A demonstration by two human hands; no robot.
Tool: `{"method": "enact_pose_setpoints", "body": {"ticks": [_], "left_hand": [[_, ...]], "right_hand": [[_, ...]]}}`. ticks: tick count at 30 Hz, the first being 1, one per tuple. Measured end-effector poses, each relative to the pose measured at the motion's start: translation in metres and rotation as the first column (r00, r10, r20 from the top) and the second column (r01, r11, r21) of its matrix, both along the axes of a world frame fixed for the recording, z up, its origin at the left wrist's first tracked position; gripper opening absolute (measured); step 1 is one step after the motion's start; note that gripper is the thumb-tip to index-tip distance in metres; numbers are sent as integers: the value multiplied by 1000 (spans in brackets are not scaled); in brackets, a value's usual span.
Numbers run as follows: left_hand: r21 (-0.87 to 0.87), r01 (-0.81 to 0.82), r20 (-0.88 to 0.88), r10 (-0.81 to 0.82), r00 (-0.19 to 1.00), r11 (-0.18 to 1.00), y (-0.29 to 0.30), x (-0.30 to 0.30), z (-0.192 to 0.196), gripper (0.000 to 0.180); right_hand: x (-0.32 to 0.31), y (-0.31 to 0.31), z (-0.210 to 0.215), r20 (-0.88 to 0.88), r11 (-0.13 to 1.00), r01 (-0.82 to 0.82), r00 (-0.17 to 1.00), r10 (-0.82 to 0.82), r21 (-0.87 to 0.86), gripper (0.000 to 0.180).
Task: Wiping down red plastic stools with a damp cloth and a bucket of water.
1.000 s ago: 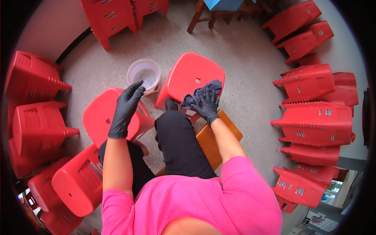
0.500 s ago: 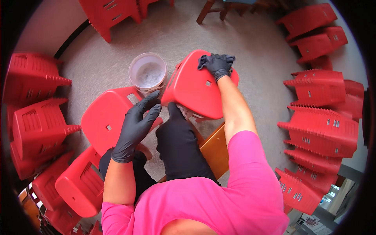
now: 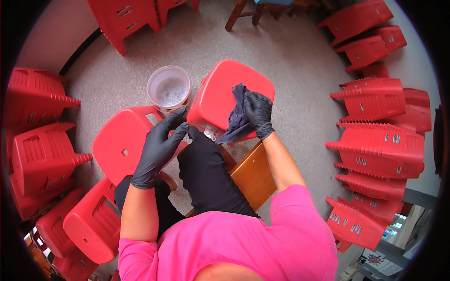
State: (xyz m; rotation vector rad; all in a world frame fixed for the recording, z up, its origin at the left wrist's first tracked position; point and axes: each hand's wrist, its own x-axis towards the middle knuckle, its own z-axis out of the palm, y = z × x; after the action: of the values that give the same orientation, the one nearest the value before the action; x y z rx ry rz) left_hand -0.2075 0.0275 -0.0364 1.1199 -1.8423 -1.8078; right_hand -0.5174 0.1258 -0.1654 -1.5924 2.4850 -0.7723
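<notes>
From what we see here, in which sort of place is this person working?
Perhaps a dining hall or canteen, though I cannot be sure: many red stools stand stacked along the sides, and wooden furniture shows at the far edge.

Pink it was — a bright, plain, round-necked top with short sleeves! Below came the trousers, solid black — and there they were, the left glove and the right glove, matching black, snug and wrinkled!
</notes>
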Motion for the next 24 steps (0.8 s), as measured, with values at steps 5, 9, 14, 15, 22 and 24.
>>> {"method": "enact_pose_setpoints", "body": {"ticks": [5,9,14,15,22,24], "left_hand": [[35,-35,-38,37,999,999,-3,2,5,46],[-15,-20,-13,19,1000,1000,-5,7,10,46],[8,-36,-22,36,999,999,-4,13,10,46],[13,-3,-13,4,1000,1000,-5,9,12,44],[7,26,-20,-25,999,1000,-2,6,22,42],[-16,42,-8,-42,999,999,2,8,21,41]], "right_hand": [[10,-15,-53,-147,914,-112,972,182,389,60],[-19,-62,-52,-228,904,144,972,-53,403,58],[-51,-115,-28,-68,804,180,983,-171,566,64],[-57,-108,-40,-140,852,193,980,-142,487,66],[3,-47,-57,-249,876,-53,949,194,479,71],[20,-37,-44,-155,852,-128,959,236,508,70]]}}
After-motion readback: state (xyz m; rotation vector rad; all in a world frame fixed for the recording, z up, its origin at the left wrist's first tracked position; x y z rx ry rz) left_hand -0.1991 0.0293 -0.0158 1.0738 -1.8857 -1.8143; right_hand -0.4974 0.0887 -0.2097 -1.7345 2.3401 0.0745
